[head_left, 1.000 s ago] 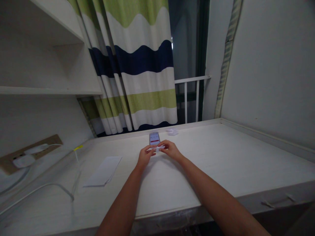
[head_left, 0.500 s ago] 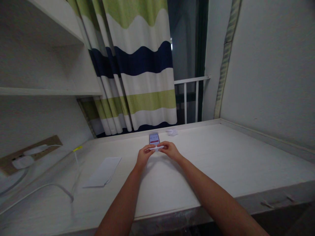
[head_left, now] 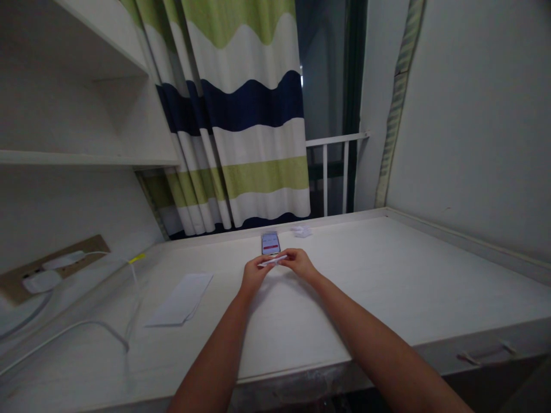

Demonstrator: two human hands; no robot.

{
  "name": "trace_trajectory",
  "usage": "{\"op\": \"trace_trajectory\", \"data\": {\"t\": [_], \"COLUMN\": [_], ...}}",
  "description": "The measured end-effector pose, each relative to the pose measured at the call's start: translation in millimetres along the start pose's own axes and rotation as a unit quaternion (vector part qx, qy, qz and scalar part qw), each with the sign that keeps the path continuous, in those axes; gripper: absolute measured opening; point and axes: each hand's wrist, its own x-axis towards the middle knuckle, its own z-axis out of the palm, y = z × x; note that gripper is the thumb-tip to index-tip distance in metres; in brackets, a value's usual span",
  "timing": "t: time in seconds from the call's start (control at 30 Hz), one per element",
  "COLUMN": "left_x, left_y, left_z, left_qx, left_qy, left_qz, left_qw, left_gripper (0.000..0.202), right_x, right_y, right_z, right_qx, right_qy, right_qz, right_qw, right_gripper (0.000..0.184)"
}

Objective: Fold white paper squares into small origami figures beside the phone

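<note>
Step in hand, as far as I can judge: handling 1 small white piece (head_left: 274,260), probably folded paper, with 2 hands at once. It's held just in front of the phone (head_left: 270,243), over the middle of the desk; can't tell if it touches the surface. Left hand (head_left: 253,272) pinches its left end, thumb on the near side, fingers clamped on it. Right hand (head_left: 301,264) does likewise at the right end, fingertips nearly meeting the left hand's. Exact folds too small to read. Next move seems to call for a light, even pinch from both sides; thin stuff like this could crease or slip.

Surface: white desk (head_left: 387,275), raised edge at the back. Phone lies near that edge, screen lit, red bar on it, text unreadable. Just right of it, 1 crumpled or folded white bit (head_left: 302,232). Left of the arms, a few white sheets (head_left: 181,300), stacked slightly askew, well apart from the hands. Far left: white cable (head_left: 81,324) looping over the desk, power strip (head_left: 12,281) with 2 white plugs (head_left: 42,281), yellow tag (head_left: 138,258) on a cord.

Room: striped curtain (head_left: 258,103) in green, white and navy, dark window beside it, white railing (head_left: 336,139), shelf (head_left: 86,158) upper left, plain wall (head_left: 482,115) right.
</note>
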Motion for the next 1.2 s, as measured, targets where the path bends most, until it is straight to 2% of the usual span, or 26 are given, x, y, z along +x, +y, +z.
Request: {"op": "trace_trajectory", "data": {"t": [0.23,0.33,0.47,0.6,0.73,1.0,1.2], "left_x": [1.3,1.5,1.0,1.8,3.7,0.7,0.1], "left_y": [-4.6,-3.8,-2.3,-3.4,-4.5,-3.9,0.9], "left_z": [-0.4,-0.5,-0.2,-1.2,-3.0,3.4,1.4], "left_qx": [0.013,0.006,0.000,0.020,0.020,-0.050,-0.026], "left_qy": [0.008,-0.005,-0.031,-0.024,-0.013,-0.050,-0.036], "left_qz": [-0.007,-0.018,-0.042,-0.031,-0.024,-0.103,-0.061], "left_qw": [1.000,1.000,0.999,0.999,0.999,0.992,0.997], "left_gripper": [0.019,0.020,0.023,0.023,0.025,0.038,0.025], "right_x": [-3.2,-3.1,-2.7,-2.8,-2.0,2.5,0.3], "right_y": [-4.8,-4.6,-4.4,-4.9,-2.6,0.8,-3.4], "right_z": [0.2,-0.6,-1.3,-0.3,0.7,-0.6,-0.6], "right_qx": [-0.061,-0.066,-0.049,-0.029,0.028,0.085,0.085], "right_qy": [0.002,0.006,-0.001,-0.006,-0.006,0.028,0.017], "right_qz": [-0.011,-0.014,-0.008,-0.007,0.027,0.059,0.068], "right_qw": [0.998,0.998,0.999,1.000,0.999,0.994,0.994], "right_gripper": [0.024,0.020,0.017,0.016,0.023,0.024,0.031]}}
